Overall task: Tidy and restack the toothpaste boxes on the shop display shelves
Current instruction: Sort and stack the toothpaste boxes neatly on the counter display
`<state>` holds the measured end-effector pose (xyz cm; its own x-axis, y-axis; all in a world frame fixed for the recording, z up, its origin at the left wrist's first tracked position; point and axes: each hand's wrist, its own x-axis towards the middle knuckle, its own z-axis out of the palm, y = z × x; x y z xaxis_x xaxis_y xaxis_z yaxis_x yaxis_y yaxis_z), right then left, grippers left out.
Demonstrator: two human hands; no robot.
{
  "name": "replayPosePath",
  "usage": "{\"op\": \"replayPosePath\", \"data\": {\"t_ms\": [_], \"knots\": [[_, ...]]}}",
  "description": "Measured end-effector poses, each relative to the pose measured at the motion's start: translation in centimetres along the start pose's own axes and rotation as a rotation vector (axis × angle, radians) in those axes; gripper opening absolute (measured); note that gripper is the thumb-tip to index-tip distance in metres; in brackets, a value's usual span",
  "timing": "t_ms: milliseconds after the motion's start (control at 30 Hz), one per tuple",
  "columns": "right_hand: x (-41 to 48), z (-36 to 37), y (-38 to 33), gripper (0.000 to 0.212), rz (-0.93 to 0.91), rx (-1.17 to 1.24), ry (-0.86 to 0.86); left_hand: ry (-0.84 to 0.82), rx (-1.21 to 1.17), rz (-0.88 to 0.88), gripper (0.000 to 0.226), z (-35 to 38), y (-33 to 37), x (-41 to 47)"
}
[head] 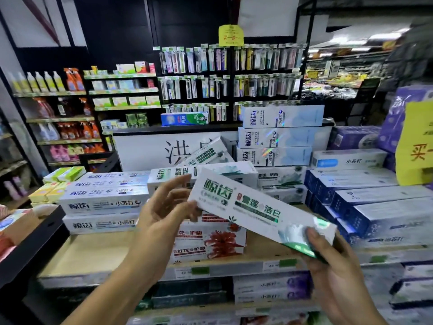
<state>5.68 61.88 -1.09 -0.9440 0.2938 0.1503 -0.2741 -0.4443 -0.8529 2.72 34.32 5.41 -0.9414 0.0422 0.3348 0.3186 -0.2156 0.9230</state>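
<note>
Head view, green toothpaste box (255,207), left fingers (191,205) pinching one end, right fingers (314,235) gripping the other.

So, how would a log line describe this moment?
toothpaste box: tilted, above wooden shelf | left hand: holds left end | right hand: grips right end | placed: not yet

Held box (257,207) slants across the middle, above the shelf board (93,254); left hand (164,207) at its upper-left end, right hand (328,259) at its lower-right end. On the board: left stack (103,202), low pile (210,242) beneath the held box, right stack (379,207). Behind: leaning box (206,153), rear stack (278,137) to its right, toothbrush rack (222,78) farthest back.
</note>
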Motion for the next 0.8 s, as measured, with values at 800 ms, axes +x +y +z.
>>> {"op": "replayPosePath", "data": {"t_ms": [800], "knots": [[8.1, -8.3, 0.3, 0.056, -0.345, -1.005, 0.104, -0.376, 1.076, 0.375, 0.079, 14.3, -14.9, -0.3]]}}
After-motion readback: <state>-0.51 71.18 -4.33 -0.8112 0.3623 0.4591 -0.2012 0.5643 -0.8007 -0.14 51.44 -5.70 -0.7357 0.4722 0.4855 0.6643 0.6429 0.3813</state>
